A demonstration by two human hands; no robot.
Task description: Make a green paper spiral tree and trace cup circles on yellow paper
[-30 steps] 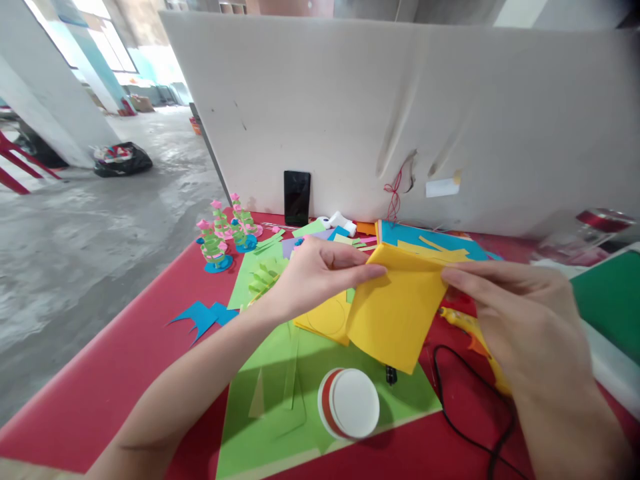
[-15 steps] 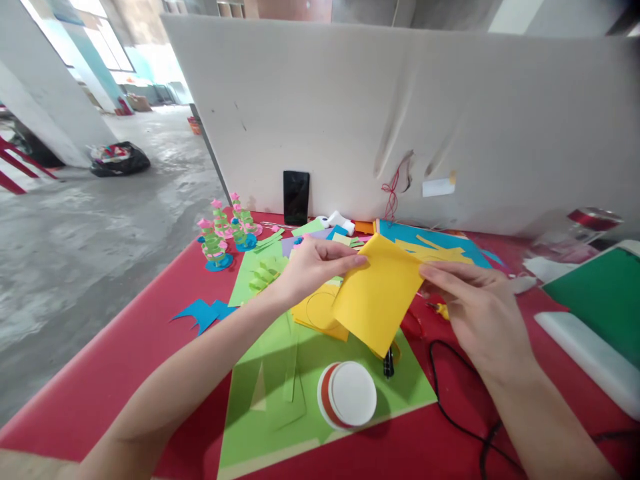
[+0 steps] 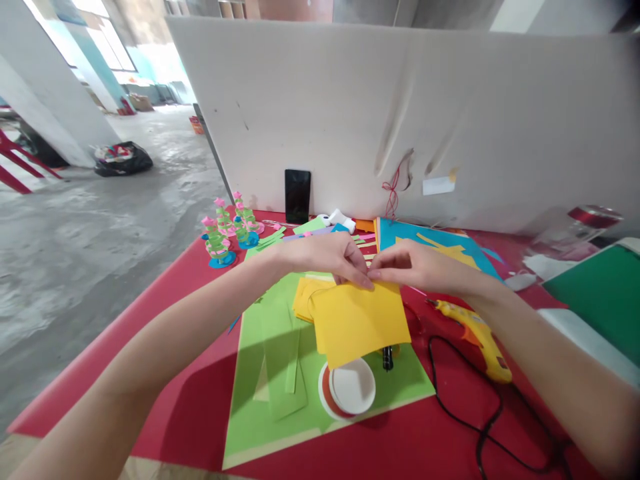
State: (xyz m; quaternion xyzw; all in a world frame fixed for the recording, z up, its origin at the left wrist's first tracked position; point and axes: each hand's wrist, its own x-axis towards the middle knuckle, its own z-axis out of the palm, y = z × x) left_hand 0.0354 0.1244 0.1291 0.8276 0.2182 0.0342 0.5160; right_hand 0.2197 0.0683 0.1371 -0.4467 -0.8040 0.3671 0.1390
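A sheet of yellow paper (image 3: 363, 323) hangs from my two hands above the table. My left hand (image 3: 345, 260) pinches its top edge between thumb and fingers. Close beside it, my right hand (image 3: 395, 263) is closed in a pinch at the same edge, thumb and fingertip together. Behind the sheet lies a small stack of yellow paper (image 3: 304, 303) with a drawn curve, partly covered. Below the sheet stands a round white-lidded tub (image 3: 353, 388) with an orange-red band. A black handle (image 3: 387, 358) shows under the sheet's lower right edge.
A yellow hot glue gun (image 3: 477, 340) with a black cord (image 3: 465, 421) lies at the right. Green paper (image 3: 270, 433) covers the middle of the red table (image 3: 210, 373). Small paper trees (image 3: 217, 243) stand at the left back; a phone (image 3: 297, 195) leans on the white board (image 3: 340, 120).
My right hand has moved left until it nearly meets my left hand. The yellow sheet has turned and come lower, now over part of the tub. The glue gun has come into view.
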